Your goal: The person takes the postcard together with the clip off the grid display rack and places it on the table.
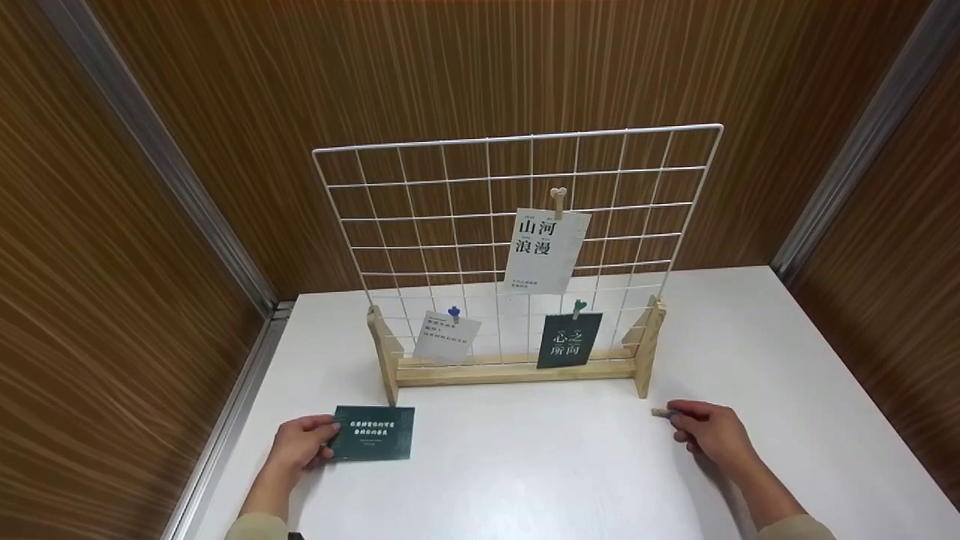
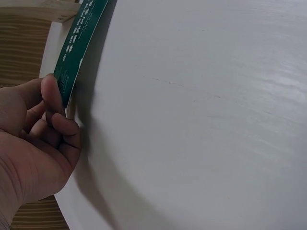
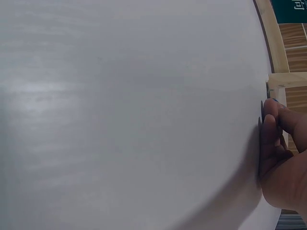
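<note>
Front tabletop (image 1: 517, 457) passable; wire grid (image 1: 491, 214) blocks the back.

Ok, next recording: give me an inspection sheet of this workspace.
Surface: glossy white tabletop with light reflections and a few small dark marks.
Job's things: held green card; small wooden clothespin; white wire grid panel on a wooden stand, bearing an upper white card with a pale heart clip, a lower white card with a blue clip and a clipped green card with a green clip.
Clutter: nothing seen.
Grips: left grip pinches the held green card's edge; right grip pinches the small wooden clothespin.
Cables: nothing seen.
Surroundings: wood-grain panels behind and at both sides; grey metal strips at the corners.
</note>
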The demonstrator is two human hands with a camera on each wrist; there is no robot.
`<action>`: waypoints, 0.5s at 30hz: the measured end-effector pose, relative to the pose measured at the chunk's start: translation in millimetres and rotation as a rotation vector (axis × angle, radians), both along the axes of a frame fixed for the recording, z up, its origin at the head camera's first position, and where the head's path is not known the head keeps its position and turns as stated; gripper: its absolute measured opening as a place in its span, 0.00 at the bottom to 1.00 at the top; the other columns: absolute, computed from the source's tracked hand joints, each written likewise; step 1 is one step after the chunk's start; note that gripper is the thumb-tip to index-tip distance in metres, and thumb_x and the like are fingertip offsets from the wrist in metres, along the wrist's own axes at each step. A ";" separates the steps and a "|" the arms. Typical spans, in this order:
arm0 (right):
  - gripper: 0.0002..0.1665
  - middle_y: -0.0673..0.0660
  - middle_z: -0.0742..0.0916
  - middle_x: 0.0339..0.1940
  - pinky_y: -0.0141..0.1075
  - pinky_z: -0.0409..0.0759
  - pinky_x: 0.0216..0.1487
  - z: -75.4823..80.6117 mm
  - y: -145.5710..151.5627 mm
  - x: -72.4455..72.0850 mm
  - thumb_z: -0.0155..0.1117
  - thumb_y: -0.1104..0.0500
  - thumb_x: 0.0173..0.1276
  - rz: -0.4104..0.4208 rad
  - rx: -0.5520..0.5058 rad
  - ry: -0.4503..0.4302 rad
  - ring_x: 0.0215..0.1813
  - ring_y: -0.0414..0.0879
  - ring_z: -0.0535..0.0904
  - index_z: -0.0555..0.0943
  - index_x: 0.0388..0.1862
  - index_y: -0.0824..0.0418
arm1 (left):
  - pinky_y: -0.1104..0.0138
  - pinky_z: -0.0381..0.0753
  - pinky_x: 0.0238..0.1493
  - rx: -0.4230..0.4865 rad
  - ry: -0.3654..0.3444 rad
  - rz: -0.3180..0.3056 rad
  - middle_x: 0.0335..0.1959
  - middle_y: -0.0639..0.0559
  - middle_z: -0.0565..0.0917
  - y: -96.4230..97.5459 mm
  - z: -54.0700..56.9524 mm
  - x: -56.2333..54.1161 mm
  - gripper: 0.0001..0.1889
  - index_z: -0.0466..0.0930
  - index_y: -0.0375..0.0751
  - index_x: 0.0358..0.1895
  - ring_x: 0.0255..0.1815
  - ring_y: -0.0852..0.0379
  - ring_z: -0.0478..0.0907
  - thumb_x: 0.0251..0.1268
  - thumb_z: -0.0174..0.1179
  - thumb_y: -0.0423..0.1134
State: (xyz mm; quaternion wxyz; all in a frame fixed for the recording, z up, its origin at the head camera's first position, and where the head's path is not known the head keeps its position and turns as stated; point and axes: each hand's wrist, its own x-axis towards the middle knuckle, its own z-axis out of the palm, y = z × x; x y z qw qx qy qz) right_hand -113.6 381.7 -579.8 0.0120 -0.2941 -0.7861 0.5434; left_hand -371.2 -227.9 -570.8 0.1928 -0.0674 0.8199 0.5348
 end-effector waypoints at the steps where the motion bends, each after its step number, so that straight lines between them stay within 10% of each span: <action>1: 0.22 0.56 0.90 0.43 0.36 0.83 0.34 -0.1 0.2 0.0 0.62 0.64 0.81 0.001 -0.004 0.006 0.38 0.44 0.86 0.78 0.69 0.73 | 0.66 0.80 0.30 -0.003 -0.002 -0.001 0.48 0.38 0.85 -0.3 1.3 -0.1 0.22 0.76 0.24 0.67 0.26 0.58 0.82 0.76 0.63 0.34; 15: 0.24 0.57 0.90 0.43 0.35 0.84 0.34 0.9 0.3 2.3 0.63 0.65 0.80 -0.007 -0.029 0.027 0.38 0.45 0.86 0.77 0.69 0.74 | 0.64 0.82 0.31 -0.033 -0.012 -0.029 0.54 0.34 0.85 -4.5 10.0 -4.2 0.24 0.74 0.24 0.69 0.28 0.55 0.84 0.77 0.62 0.34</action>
